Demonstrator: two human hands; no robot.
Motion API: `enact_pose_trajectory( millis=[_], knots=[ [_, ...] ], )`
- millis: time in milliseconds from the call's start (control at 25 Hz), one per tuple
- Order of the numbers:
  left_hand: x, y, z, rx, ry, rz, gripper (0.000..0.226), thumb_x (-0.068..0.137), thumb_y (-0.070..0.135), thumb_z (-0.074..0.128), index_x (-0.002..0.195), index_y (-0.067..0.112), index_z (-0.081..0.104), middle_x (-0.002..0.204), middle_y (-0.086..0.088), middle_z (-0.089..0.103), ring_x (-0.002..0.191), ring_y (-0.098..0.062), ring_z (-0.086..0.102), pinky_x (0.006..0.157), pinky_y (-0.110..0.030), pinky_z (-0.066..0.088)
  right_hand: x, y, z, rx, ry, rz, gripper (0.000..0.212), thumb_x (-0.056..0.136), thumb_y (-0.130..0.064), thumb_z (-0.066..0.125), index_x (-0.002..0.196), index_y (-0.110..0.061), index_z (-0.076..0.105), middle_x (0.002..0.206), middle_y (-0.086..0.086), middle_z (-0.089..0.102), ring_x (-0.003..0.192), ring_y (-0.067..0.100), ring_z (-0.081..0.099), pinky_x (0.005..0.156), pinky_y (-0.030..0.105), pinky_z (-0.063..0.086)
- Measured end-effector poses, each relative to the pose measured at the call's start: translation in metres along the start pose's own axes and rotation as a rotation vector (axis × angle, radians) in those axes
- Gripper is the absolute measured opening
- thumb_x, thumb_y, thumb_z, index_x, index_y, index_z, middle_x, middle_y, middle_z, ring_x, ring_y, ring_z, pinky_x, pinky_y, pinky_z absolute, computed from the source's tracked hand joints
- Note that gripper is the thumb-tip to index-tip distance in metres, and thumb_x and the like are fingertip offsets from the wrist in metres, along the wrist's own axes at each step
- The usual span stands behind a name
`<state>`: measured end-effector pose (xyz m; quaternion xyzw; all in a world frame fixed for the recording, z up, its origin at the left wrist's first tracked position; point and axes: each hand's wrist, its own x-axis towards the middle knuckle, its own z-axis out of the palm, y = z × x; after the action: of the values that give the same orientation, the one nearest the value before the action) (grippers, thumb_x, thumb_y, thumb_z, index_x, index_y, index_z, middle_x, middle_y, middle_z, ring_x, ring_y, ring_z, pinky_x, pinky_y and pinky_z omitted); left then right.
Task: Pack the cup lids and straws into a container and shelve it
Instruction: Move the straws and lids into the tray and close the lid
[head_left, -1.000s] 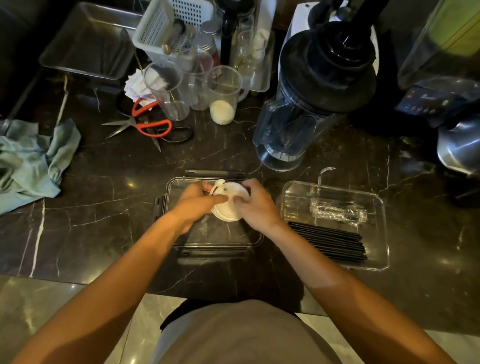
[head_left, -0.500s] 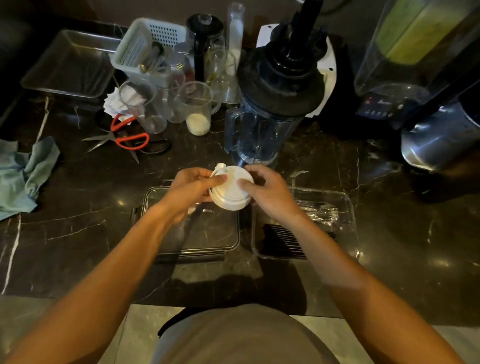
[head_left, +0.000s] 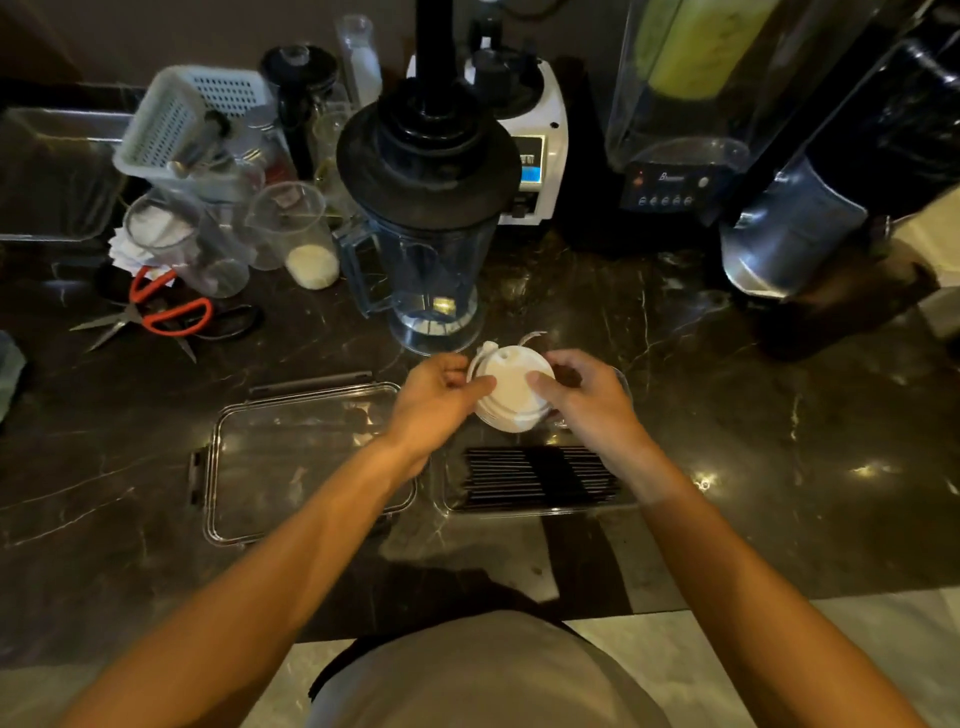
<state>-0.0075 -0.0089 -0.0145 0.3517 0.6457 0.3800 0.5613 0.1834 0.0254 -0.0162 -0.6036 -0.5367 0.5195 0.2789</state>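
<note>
Dark marble counter (head_left: 727, 415): scissors (head_left: 156, 312), blender jug (head_left: 426, 270).

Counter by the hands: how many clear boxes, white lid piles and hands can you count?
Clear boxes: 2, the left box and the straw box
Lid piles: 1, the white lid pile
Hands: 2, left hand and right hand
Total: 5

Straws (head_left: 537, 475) in container (head_left: 524, 510), right of lid (head_left: 291, 457)

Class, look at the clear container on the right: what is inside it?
A row of black straws lies along the near side of the clear container. The hands and the white cup lids they hold cover its far part, so anything there is hidden.
</note>
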Motion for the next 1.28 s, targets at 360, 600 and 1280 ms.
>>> enact_pose_trajectory(
  millis=[360,600,1280],
  knots=[
    [-0.016,-0.031,0.003,0.382,0.123,0.060,0.030,0.088,0.021,0.078,0.116,0.014,0.070,0.103,0.001,0.077,0.095,-0.013,0.074,0.092,-0.040,0.060,0.013,0.036,0.012,-0.089,-0.104,0.023,0.022,0.094,-0.024,0.074,0.115,-0.021,0.069,0.105,-0.012,0.070,0.092,-0.004,0.066,0.067,0.006,0.047],
    [-0.025,-0.037,0.018,0.888,0.272,0.279,0.030,0.094,0.024,0.067,0.123,0.016,0.068,0.115,-0.010,0.068,0.096,-0.026,0.071,0.085,-0.035,0.057,0.020,0.053,0.027,-0.103,-0.083,0.062,0.018,0.094,-0.023,0.074,0.110,-0.026,0.065,0.107,-0.010,0.069,0.102,0.008,0.065,0.082,0.028,0.055],
    [-0.041,-0.066,-0.078,0.471,0.450,0.065,0.016,0.091,0.033,0.072,0.107,0.029,0.071,0.095,0.013,0.075,0.083,-0.002,0.071,0.083,-0.039,0.062,0.005,0.037,0.055,-0.489,0.056,-0.348,0.032,0.097,-0.040,0.061,0.120,-0.018,0.064,0.116,-0.004,0.059,0.106,0.017,0.062,0.085,0.033,0.054]
  ],
)
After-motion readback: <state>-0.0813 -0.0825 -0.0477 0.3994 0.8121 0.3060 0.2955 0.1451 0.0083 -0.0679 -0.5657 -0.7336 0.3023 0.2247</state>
